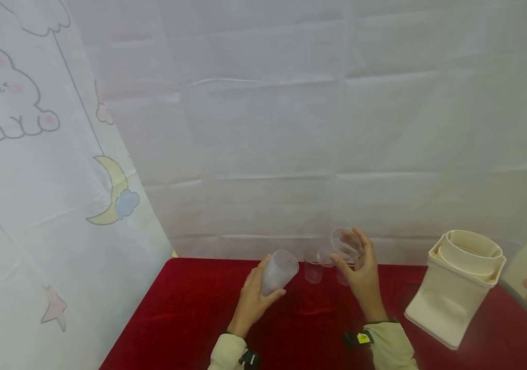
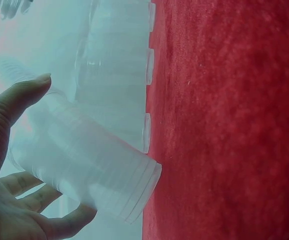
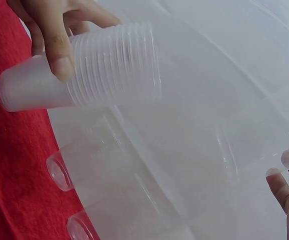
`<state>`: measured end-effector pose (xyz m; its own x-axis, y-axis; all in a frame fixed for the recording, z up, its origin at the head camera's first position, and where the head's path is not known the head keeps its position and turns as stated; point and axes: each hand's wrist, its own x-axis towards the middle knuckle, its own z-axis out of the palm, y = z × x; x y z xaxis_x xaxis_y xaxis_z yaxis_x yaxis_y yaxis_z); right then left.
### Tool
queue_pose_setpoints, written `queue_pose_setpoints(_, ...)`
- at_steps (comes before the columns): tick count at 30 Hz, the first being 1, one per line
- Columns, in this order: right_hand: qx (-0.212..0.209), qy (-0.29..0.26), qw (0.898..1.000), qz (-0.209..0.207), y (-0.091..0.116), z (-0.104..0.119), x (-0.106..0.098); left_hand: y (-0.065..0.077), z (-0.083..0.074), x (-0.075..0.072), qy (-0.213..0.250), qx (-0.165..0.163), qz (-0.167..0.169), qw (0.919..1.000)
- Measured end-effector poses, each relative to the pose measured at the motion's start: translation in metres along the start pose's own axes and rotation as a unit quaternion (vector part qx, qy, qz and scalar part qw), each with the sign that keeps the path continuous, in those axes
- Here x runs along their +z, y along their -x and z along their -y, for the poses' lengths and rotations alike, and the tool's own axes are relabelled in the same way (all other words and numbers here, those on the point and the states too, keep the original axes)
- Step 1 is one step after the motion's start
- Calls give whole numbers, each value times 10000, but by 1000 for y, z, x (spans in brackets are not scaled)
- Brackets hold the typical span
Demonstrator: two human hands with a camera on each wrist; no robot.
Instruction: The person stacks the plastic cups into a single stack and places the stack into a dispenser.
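My left hand [image 1: 251,302] grips a nested stack of clear plastic cups [image 1: 276,273], tilted with its mouth up and to the right. In the left wrist view the thumb lies on one side of the stack [image 2: 89,155] and the fingers on the other. Up and to the right, my right hand [image 1: 366,275] holds a single clear plastic cup [image 1: 345,242] between thumb and fingers, above the table. Behind and below that cup, clear cups [image 1: 313,270] stand on the red cloth; their transparent walls overlap and are hard to tell apart.
A cream plastic container [image 1: 448,298] with a round ring in its top stands on the table's right side. Red cloth [image 1: 175,318] covers the table. A pale, creased sheet [image 1: 263,128] hangs behind the back edge, and a printed one [image 1: 37,205] hangs on the left.
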<state>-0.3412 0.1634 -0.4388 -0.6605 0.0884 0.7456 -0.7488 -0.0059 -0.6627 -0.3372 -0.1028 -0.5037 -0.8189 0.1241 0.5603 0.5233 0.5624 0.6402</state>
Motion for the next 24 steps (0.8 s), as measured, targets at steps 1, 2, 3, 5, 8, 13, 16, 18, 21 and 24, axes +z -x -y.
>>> queue_pose_setpoints(1, -1, -19, 10000, 13, 0, 0, 1, 0, 0, 0, 7, 7, 0, 10000)
queue_pose_setpoints(2, -12, -30, 10000, 25, 0, 0, 2, 0, 0, 0, 11, 10, -2, 10000)
queue_pose_setpoints(3, -8, -36, 10000, 30, 0, 0, 3, 0, 1, 0, 3, 18, -2, 10000)
queue_pose_setpoints(5, -7, -28, 10000, 46, 1, 0, 4, 0, 0, 1, -3, 16, 3, 10000)
queue_pose_setpoints(8, -31, 29, 10000, 70, 1, -1, 5, -1, 0, 1, -8, 20, 12, 10000)
queue_pose_setpoints(13, 14, 51, 10000, 83, 0, 0, 6, -1, -1, 0, -15, 55, 6, 10000)
queue_pose_setpoints(16, 8, 35, 10000, 80, 0, 1, 7, -2, -1, 1, -32, 59, -4, 10000)
queue_pose_setpoints(18, -32, 23, 10000, 92, 0, 2, 8, -1, -2, 1, -41, 29, 8, 10000)
queue_pose_setpoints(21, -67, 46, 9999, 137, 1, 2, 10, 0, -2, 0, -20, -58, 44, 10000)
queue_pose_setpoints(24, -46, 76, 9998, 165, 2, 1, 11, 1, -3, 0, -8, -158, 105, 9998)
